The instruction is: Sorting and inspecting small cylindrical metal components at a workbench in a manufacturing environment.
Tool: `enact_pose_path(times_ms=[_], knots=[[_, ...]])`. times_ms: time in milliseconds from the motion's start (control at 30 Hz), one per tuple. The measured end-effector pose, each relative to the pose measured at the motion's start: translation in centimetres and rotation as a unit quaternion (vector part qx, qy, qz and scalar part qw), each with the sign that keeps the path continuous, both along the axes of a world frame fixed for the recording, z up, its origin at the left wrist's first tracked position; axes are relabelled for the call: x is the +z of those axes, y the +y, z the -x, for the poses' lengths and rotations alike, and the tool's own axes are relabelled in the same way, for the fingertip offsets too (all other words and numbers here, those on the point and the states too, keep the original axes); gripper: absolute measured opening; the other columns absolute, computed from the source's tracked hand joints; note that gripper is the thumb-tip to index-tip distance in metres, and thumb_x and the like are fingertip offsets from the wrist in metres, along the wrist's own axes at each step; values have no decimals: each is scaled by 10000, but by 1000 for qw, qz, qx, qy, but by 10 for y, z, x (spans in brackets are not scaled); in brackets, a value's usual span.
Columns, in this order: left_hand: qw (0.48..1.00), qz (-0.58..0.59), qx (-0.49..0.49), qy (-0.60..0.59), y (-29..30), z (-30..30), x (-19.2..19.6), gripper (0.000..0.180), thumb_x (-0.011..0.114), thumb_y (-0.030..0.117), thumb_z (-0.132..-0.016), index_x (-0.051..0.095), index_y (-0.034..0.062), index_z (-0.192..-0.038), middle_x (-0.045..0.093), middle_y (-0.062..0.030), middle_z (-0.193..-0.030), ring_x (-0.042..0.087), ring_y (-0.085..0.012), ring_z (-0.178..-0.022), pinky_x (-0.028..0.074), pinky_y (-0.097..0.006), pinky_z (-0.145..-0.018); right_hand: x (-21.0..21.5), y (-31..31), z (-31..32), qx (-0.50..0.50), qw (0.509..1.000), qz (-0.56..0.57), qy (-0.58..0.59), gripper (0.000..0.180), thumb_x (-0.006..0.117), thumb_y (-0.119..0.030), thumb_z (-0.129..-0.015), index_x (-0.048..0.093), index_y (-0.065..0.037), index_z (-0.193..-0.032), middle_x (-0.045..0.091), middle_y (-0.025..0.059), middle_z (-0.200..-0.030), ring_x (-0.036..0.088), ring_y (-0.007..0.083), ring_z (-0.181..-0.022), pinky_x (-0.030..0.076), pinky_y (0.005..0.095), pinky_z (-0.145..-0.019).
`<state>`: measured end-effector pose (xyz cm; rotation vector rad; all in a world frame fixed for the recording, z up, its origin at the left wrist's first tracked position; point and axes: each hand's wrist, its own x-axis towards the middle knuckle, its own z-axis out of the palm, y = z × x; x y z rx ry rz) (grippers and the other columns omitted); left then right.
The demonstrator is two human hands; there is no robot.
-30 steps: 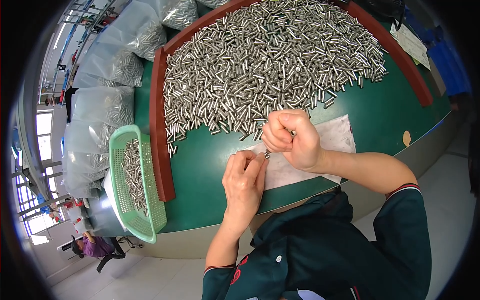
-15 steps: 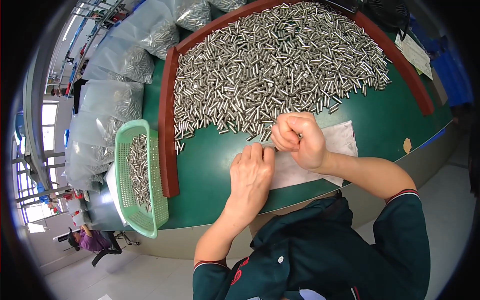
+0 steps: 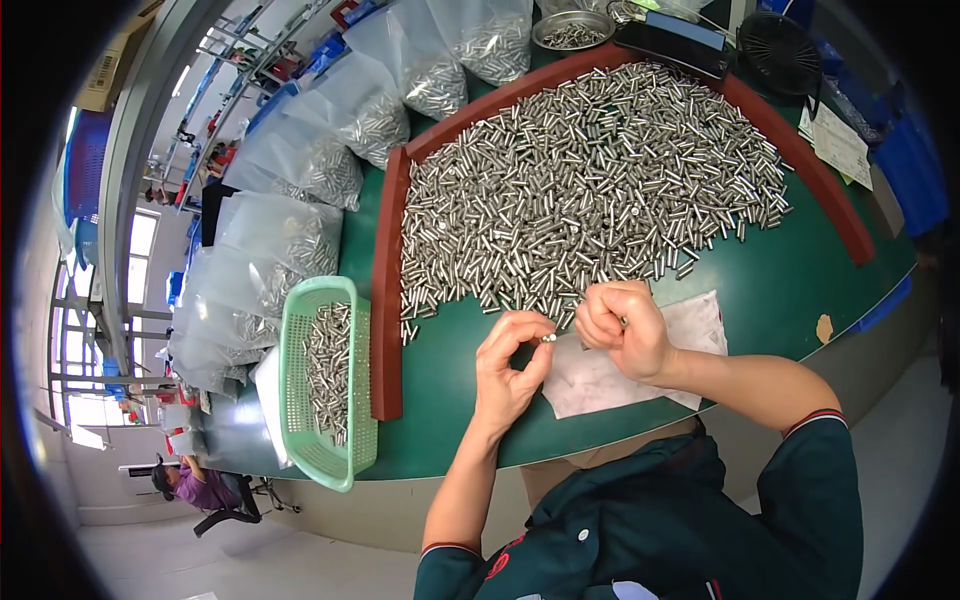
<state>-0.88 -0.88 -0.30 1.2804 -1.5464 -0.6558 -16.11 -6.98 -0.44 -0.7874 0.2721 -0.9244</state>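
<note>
A wide heap of short shiny metal pins (image 3: 590, 190) spreads over the green table in front of me. Near its front edge my left hand (image 3: 508, 378) is closed in a pinch, with the pale ends of small metal pins (image 3: 549, 338) showing between thumb and fingertips. Close beside it on the right, my right hand (image 3: 632, 335) is curled into a fist; whatever lies inside is hidden. Under and between the hands lies a whitish, stained cloth (image 3: 582, 388).
Red-brown strips (image 3: 388, 300) border the heap. On the left stand a green plastic basket (image 3: 340, 470) holding pins and several clear bags (image 3: 290, 240) of pins. A metal bowl (image 3: 574, 30), a black fan (image 3: 778, 52) and papers (image 3: 838, 140) are farther back. A person (image 3: 205, 488) sits far left.
My left hand has turned from back-up to a pinch with pin ends showing. The right hand stays curled, slightly apart from it. The whole view has shifted, so the table sits lower and farther right.
</note>
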Motion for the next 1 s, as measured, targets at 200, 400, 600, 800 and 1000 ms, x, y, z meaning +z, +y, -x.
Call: enact_pose_path(times_ms=[200, 400, 600, 800, 1000], knots=[[982, -103, -4, 160, 6, 1, -6, 113, 553, -48, -748, 551, -30, -860, 584, -89, -844, 555, -131, -713, 455, -231, -629, 0, -1, -2, -4, 1000, -2, 0, 343, 354, -213, -808, 281, -95, -494, 260, -12, -419, 206, 90, -391, 182, 253, -405], [878, -238, -32, 415, 8, -7, -7, 173, 479, 62, -847, 550, -36, -970, 606, -113, -800, 580, -138, -676, 479, -244, -634, 1, -1, -1, -6, 1000, 0, 1, 340, 354, -214, -804, 285, -92, -494, 264, -7, -416, 197, 84, -386, 166, 250, -389], [825, -305, -11, 475, 5, -10, -1, 284, 447, 173, -866, 522, -65, -1002, 611, -149, -827, 593, -159, -655, 494, -253, -640, 3, -2, -1, -10, 1000, -7, 2, 330, 351, -210, -795, 282, -93, -494, 266, -6, -415, 193, 84, -388, 167, 248, -393], [823, -313, -3, 473, 4, -14, 0, 291, 423, 174, -871, 518, -69, -998, 610, -169, -837, 603, -167, -660, 503, -253, -634, 4, -4, 0, -9, 1000, -9, 7, 330, 354, -214, -793, 280, -95, -494, 267, -7, -413, 188, 82, -392, 164, 249, -394], [816, -307, -12, 490, 4, -16, -2, 314, 388, 191, -881, 501, -69, -1016, 605, -180, -840, 602, -176, -666, 503, -261, -640, 4, -4, 0, -13, 1000, -10, 10, 329, 356, -215, -791, 281, -97, -494, 266, -8, -411, 187, 85, -390, 165, 250, -395]])
